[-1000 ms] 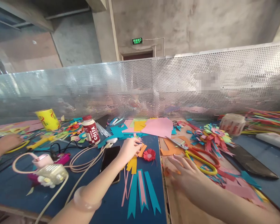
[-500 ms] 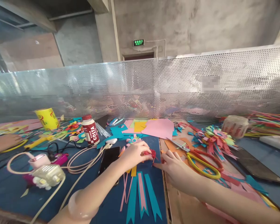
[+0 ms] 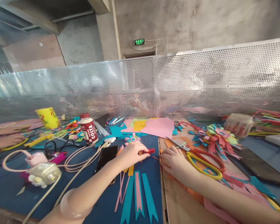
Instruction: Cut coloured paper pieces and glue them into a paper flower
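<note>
On the blue table, left hand (image 3: 130, 154) pinches a small red paper flower (image 3: 150, 151); right hand (image 3: 174, 160) rests curled beside it, seemingly empty. Finished flower (image 3: 216, 135) lies right; cut ribbon strips (image 3: 136, 194) remain unused.

One bottle (image 3: 89, 128), one yellow cup (image 3: 47, 117), one pair of scissors (image 3: 198, 158), two phones (image 3: 106, 156) (image 3: 259, 165), one red paper flower (image 3: 150, 151), one pink sheet (image 3: 161, 127).

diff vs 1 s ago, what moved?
Left hand left the orange strips, moved right and pinched the red paper flower. Right hand slid left toward it, grip hidden. Scissors, Costa bottle and phone stayed put.
</note>
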{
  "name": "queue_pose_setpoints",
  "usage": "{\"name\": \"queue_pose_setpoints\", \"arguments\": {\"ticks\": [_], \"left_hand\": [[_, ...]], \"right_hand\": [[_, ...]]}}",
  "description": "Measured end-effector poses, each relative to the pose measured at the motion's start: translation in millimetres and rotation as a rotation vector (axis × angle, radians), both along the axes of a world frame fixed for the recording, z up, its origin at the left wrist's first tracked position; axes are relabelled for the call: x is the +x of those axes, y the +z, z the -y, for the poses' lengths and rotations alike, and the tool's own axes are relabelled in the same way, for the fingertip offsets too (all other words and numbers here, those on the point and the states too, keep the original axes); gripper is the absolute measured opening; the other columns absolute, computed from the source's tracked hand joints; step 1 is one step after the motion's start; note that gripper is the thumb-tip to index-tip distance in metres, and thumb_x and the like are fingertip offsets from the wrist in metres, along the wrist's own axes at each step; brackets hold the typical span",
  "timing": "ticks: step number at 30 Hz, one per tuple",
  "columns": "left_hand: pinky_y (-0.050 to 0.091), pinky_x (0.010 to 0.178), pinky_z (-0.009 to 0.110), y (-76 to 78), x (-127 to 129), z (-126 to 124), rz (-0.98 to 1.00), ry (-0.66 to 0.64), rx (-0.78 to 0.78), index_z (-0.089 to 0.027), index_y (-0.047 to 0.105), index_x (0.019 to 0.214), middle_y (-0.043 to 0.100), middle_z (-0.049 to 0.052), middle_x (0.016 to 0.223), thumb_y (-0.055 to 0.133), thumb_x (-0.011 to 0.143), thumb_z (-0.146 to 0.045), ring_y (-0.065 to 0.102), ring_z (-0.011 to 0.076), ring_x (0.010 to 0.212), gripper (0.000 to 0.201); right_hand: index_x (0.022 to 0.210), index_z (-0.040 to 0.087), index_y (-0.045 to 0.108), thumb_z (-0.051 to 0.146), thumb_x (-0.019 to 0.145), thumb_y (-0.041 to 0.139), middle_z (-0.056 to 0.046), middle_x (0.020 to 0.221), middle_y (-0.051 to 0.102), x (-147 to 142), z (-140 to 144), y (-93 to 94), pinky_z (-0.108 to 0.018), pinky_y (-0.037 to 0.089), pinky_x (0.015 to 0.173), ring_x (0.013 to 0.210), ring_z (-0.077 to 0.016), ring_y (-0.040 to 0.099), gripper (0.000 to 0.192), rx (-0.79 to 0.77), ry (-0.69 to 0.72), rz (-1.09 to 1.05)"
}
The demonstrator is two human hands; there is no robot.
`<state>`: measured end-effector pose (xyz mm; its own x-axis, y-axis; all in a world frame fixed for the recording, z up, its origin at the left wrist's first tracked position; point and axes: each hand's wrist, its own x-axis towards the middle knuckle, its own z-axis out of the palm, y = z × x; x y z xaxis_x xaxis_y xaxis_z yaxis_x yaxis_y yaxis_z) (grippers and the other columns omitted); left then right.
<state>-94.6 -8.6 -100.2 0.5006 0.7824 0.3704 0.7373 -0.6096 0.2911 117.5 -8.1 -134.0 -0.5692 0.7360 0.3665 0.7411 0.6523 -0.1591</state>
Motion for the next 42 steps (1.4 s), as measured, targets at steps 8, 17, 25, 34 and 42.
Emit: {"name": "queue_pose_setpoints", "arguments": {"ticks": [8, 17, 25, 34, 42], "left_hand": [[0.04, 0.076, 0.027, 2.7, 2, 2, -0.07, -0.085, 0.02, -0.021, 0.067, 0.084, 0.066, 0.002, 0.083, 0.057, 0.079, -0.033, 0.056, 0.0155, 0.082, 0.016], [0.041, 0.082, 0.028, 4.9, 6, 10, -0.001, -0.138, -0.066, -0.024, 0.066, 0.094, 0.065, 0.002, 0.093, 0.049, 0.083, -0.039, 0.056, 0.0158, 0.09, 0.025], [0.041, 0.085, 0.031, -3.5, -2, -1, 0.02, 0.075, -0.006, -0.023, 0.065, 0.091, 0.065, 0.003, 0.095, 0.048, 0.083, -0.031, 0.055, 0.0183, 0.095, 0.021], [0.041, 0.083, 0.032, -4.8, 3, -2, 0.08, 0.075, -0.051, -0.02, 0.063, 0.063, 0.066, 0.002, 0.089, 0.061, 0.073, -0.036, 0.056, 0.0194, 0.092, 0.019], [0.041, 0.084, 0.032, -3.1, 7, -2, 0.173, 0.077, -0.049, -0.019, 0.057, 0.056, 0.065, 0.003, 0.088, 0.061, 0.069, -0.019, 0.058, 0.0181, 0.089, 0.013]], "right_hand": [[0.068, 0.019, 0.066, 0.02, 0.075, 0.057, -0.004, 0.093, 0.062, 9, -8, 20.4, -0.039, 0.036, 0.082, 0.095, -0.0227, 0.046, 0.012, 0.058, -0.073, 0.022], [0.102, 0.01, 0.066, 0.005, 0.071, 0.049, -0.019, 0.133, 0.042, 44, 4, 36.4, -0.06, 0.013, 0.101, 0.128, -0.0383, 0.023, 0.035, 0.385, -0.31, 0.359], [0.08, 0.026, 0.072, 0.021, 0.068, 0.055, -0.009, 0.122, 0.055, 10, 65, -1.2, -0.065, 0.015, 0.1, 0.128, -0.0372, 0.023, 0.021, 0.447, 0.078, 0.456], [0.08, 0.017, 0.065, 0.036, 0.084, 0.043, -0.012, 0.088, 0.063, -6, 19, 36.2, -0.043, 0.041, 0.075, 0.09, -0.0285, 0.052, 0.029, 0.135, -0.114, 0.142], [0.067, 0.021, 0.062, 0.039, 0.072, 0.058, -0.005, 0.086, 0.064, -24, -12, 34.7, -0.037, 0.038, 0.081, 0.1, -0.0267, 0.049, 0.019, -0.246, -0.251, -0.084]]}}
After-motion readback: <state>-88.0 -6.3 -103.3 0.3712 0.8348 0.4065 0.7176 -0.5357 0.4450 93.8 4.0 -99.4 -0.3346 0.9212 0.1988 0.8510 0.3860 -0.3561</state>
